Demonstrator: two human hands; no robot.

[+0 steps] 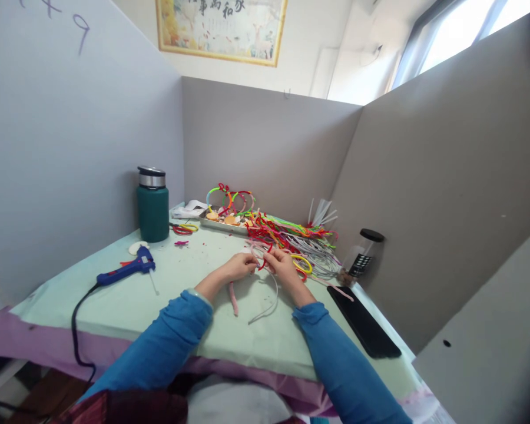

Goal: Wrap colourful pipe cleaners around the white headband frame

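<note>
My left hand point(242, 266) is closed, thumb and fingertips pinched on fuzzy pipe cleaners over the middle of the table. My right hand point(281, 262) is just beside it, pinching a bent red pipe cleaner point(262, 266). From between the hands a grey pipe cleaner point(275, 297) curves down towards the tabletop. Below my left hand a pink pipe cleaner point(234, 300) pokes out, its upper part hidden by the hand. Which strand each fingertip grips is too small to make out fully.
Behind the hands lies a heap of coloured pipe cleaners point(287, 232), next to a metal tray point(203, 221). Yellow-handled scissors point(304, 263) are by my right hand. Leftward are a blue glue gun point(126, 269) and green bottle point(153, 212); rightward, a black phone-like slab point(366, 324) and jar point(361, 259).
</note>
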